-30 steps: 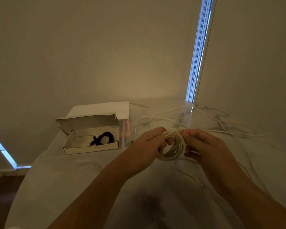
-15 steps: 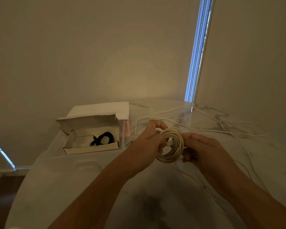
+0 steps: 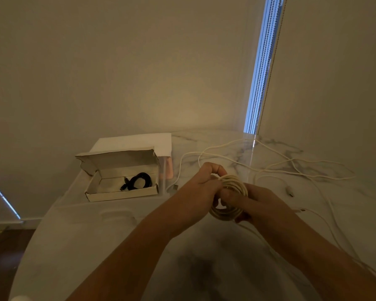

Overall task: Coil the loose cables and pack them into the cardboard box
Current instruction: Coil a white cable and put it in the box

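A cream cable coil (image 3: 237,184) of several loops hangs above the marble table, held between both hands. My left hand (image 3: 199,190) grips its left side with curled fingers. My right hand (image 3: 256,203) holds the right side, fingers wrapped through the loops. Loose cream cable (image 3: 295,168) trails from the coil across the table to the right. The open cardboard box (image 3: 122,192) sits at the left, its lid up, with a coiled black cable (image 3: 139,181) inside.
The marble table (image 3: 96,240) has a curved left edge over dark floor. A white sheet (image 3: 139,142) lies behind the box against the wall. A cable plug (image 3: 289,190) lies at the right. A blind with a bead chain (image 3: 261,83) hangs behind.
Both hands have turned the coil and drawn closer together. My right hand has slid lower and further into the loops, and the left hand has risen slightly.
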Demonstrator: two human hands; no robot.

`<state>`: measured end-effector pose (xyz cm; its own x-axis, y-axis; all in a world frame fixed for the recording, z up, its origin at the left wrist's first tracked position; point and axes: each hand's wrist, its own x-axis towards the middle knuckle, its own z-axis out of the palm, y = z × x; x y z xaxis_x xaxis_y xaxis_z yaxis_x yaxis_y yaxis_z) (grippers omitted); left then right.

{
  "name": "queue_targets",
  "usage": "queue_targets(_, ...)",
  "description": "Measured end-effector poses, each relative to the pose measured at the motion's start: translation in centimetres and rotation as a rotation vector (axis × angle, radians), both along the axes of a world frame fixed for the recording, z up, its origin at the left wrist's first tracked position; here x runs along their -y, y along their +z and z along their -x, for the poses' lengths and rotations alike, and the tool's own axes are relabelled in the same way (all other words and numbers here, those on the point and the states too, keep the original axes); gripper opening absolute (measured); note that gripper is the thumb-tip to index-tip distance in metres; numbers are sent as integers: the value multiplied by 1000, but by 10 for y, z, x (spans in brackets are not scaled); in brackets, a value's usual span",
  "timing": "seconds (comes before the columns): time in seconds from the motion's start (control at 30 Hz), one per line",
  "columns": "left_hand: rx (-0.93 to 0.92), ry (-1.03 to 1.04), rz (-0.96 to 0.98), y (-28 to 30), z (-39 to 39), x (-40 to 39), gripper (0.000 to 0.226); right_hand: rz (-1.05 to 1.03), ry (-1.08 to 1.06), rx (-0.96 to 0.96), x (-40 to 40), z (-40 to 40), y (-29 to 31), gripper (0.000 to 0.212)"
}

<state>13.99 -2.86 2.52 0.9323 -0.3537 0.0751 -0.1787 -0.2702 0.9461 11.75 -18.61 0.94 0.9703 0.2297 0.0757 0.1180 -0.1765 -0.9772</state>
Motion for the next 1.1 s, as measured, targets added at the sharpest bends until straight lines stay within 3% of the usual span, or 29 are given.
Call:
queue_targets(0.2,61,61,-29,-3,-3,0,12,74,-85,39,4,-4,-6,21)
queue_targets(0.57,82,166,39,-9,-12,-2,15,202,-407,403,3,-5,-15,29)
queue_targets(0.93,53,153,60,-11,-17,-11,21,498,-426,659,8,-5,-13,8)
queue_targets(1.1,33,109,129,-11,-19,-16,25,464,-456,664,11,-6,-9,3)
